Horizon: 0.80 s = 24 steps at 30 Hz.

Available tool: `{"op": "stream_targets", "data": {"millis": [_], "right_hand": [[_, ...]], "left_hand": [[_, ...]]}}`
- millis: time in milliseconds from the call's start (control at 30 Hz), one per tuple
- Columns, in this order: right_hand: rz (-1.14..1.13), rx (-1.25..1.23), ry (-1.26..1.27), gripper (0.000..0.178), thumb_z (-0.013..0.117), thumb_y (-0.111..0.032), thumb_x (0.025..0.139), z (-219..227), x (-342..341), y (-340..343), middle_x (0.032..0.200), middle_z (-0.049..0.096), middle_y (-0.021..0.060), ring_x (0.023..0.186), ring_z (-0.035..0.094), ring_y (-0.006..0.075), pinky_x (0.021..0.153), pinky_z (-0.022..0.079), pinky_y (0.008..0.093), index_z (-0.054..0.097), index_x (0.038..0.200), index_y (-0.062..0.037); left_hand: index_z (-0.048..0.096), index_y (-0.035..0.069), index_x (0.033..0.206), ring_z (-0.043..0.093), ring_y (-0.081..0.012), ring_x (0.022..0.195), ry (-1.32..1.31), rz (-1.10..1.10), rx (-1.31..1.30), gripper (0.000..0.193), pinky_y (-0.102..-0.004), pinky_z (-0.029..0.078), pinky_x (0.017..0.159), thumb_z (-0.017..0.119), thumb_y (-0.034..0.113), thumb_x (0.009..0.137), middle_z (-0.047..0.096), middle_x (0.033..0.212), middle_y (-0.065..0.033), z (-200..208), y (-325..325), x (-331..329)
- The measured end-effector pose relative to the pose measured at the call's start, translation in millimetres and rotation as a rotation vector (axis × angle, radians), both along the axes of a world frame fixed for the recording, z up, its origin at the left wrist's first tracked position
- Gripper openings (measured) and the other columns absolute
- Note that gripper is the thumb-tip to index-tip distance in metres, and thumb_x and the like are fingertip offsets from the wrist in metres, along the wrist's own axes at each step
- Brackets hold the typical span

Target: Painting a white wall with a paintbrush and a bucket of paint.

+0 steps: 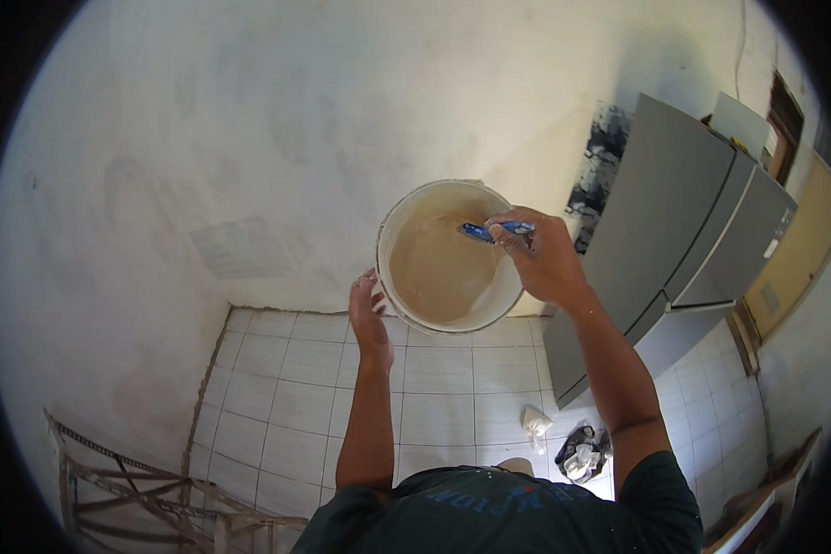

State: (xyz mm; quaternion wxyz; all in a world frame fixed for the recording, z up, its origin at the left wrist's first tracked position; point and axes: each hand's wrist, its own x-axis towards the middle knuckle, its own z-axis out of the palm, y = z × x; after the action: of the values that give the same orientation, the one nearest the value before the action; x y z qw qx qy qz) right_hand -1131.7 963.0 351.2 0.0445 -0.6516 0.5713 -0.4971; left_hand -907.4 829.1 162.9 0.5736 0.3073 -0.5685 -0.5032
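A round white bucket (pixel 385 288) with a smeared rim is in front of me, at the middle of the view. Inside it lies a smooth beige paint-like mix (pixel 439 268). At the bucket's left side, my left hand (pixel 367 309) grips it, its fingers curled against the wall and partly hidden behind it. My right hand (pixel 543 254) reaches over the right rim, closed round a blue-handled tool (pixel 478 233). The tool slants down to the left into the bucket. Its working end is hidden, so I cannot tell whether it is a brush or a scraper.
A patchy whitish wall (pixel 295 138) stands ahead. To the right is a tall grey refrigerator (pixel 665 222). White floor tiles (pixel 286 388) spread below, with a small bag (pixel 535 423) and a black plastic bag (pixel 584 452) near my right arm. A worn frame stand (pixel 157 494) is at lower left.
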Motion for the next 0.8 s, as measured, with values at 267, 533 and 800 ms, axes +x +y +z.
{"op": "stream_targets", "data": {"millis": [267, 533, 800], "right_hand": [[0.281, 0.102, 0.055, 0.023, 0.07, -0.017, 0.097, 37.4, 42.4, -18.7, 0.098, 0.073, 0.0111, 0.084, 0.066, 0.0151, 0.074, 0.054, 0.0309, 0.074, 0.107, 0.003], [0.091, -0.245, 0.608, 0.024, 0.077, -0.029, 0.089, 19.1, 55.9, -24.7, 0.092, 0.067, 0.0116, 0.092, 0.062, 0.0253, 0.084, 0.052, 0.036, 0.079, 0.103, -0.0103], [0.376, 0.163, 0.363, 0.022, 0.076, -0.019, 0.086, 9.5, 69.7, -27.9, 0.079, 0.071, 0.0157, 0.066, 0.067, 0.029, 0.068, 0.054, 0.0373, 0.077, 0.102, -0.0033]], "left_hand": [[0.04, 0.011, 0.152, 0.047, -0.0327, 0.137, 0.92, -0.736, 0.173, 0.063, -0.0507, 0.044, 0.11, 0.04, 0.053, 0.105, 0.045, 0.153, -0.0104, -13.4, 21.1, 3.8], [0.04, 0.012, 0.153, 0.047, -0.0338, 0.136, 1.112, -0.53, 0.323, 0.064, -0.0517, 0.044, 0.111, 0.04, 0.054, 0.104, 0.045, 0.152, -0.0116, -36.6, 30.6, 17.3], [0.04, 0.014, 0.153, 0.046, -0.0335, 0.138, 1.096, -0.403, 0.263, 0.071, -0.0516, 0.043, 0.112, 0.04, 0.062, 0.101, 0.045, 0.152, -0.0119, -51.0, 33.1, 16.7]]}}
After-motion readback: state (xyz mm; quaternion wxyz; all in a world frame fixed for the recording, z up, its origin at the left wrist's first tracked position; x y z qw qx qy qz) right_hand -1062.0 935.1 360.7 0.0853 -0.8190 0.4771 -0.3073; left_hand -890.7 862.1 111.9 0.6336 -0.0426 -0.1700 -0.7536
